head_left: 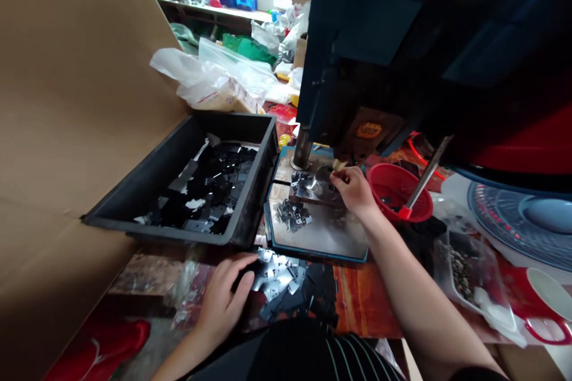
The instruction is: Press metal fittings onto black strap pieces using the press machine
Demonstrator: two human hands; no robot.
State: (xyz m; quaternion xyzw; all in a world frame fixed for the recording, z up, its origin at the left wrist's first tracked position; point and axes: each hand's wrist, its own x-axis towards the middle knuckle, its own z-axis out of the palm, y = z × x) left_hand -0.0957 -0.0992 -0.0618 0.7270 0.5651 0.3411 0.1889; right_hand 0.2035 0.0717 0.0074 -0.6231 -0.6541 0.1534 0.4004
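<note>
My left hand point(226, 292) rests at the table's front, thumb and forefinger apart, at the left edge of a loose pile of thin dark plates point(286, 280). My right hand point(355, 190) reaches over the steel bed point(322, 232) of a press point(353, 30). Its fingers are pinched together at the die point(324, 184) under the press head; whatever they hold is too small or hidden to tell. Small cut metal pieces point(292, 214) lie on the bed's left side, and more sit on the die block.
Left of the press stands a black bin point(250, 202) with many dark plates in it, beside a cardboard sheet point(80, 83). On the right are a red bowl point(422, 214) with a metal lever above it, a clear tub point(469, 292) of small parts and a red mug point(527, 297).
</note>
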